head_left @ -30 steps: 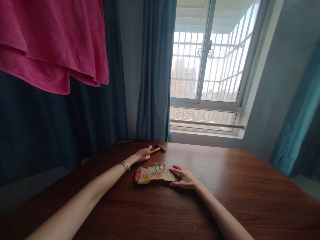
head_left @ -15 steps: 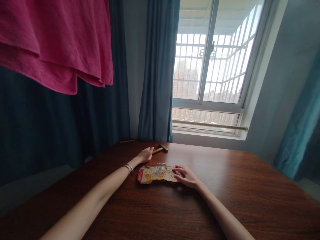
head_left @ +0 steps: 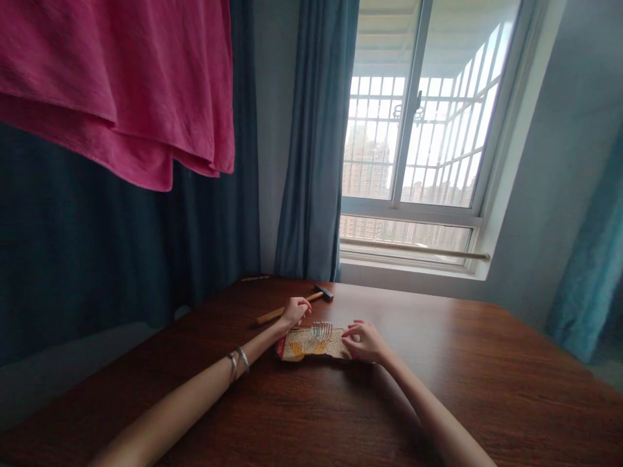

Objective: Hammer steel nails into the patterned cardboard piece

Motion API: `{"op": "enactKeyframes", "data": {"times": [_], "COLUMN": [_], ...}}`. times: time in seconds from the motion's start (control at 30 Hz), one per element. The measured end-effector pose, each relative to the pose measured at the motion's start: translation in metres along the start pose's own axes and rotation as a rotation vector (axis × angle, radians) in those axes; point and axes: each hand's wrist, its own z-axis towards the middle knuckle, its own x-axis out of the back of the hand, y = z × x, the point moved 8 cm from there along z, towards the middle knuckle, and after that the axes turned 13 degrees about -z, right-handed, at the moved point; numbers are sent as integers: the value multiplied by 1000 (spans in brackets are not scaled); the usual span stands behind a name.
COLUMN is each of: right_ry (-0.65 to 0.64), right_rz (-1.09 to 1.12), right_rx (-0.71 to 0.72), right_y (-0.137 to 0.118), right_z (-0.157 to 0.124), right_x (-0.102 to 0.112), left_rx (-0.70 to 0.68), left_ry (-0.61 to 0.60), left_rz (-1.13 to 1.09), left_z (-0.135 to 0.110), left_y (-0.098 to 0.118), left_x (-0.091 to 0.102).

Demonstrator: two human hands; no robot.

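On the brown table lies a patterned piece of cardboard [head_left: 302, 345], with a row of several nails [head_left: 322, 330] standing upright near its far edge. My right hand [head_left: 365, 342] is at the cardboard's right end, with its fingers bent and thumb and fingertips close together on it. Just beyond the cardboard's left half, my left hand [head_left: 296, 312] hovers with loosely curled fingers apart and nothing in them. Behind this hand rests a hammer [head_left: 269, 317], its wooden handle toward the left and its dark head at the far right. Part of the handle is hidden by my left hand.
The wooden table [head_left: 438, 363] reaches to the wall below a barred window [head_left: 413, 168]. Blue curtains [head_left: 316, 143] hang behind it, and a pink cloth [head_left: 160, 84] hangs at upper left. A small strip-like item [head_left: 254, 278] lies in the far left corner.
My left hand has let go of the hammer, which now lies flat with more of its handle showing, and moved toward the nails. My right hand's fingers have bent. The view shifted slightly.
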Motion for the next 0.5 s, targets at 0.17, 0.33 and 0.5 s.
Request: {"op": "enactKeyframes", "data": {"times": [0.17,0.33,0.5], "right_ry": [141,165,216], "right_rz": [145,303,443], "right_rx": [-146,-185,-205], "right_y": [2,-9,-13], "right_z": [39,70,70], "right_x": [6,-27,-54], "left_rx": [86,191,133], "left_ry": [-82,-148,-195], "left_rz": [-80,-224,-310], "left_z": [-16,-21,-23], "left_y": [-11,-24,-28], "left_x": [-17,-33,-33]}}
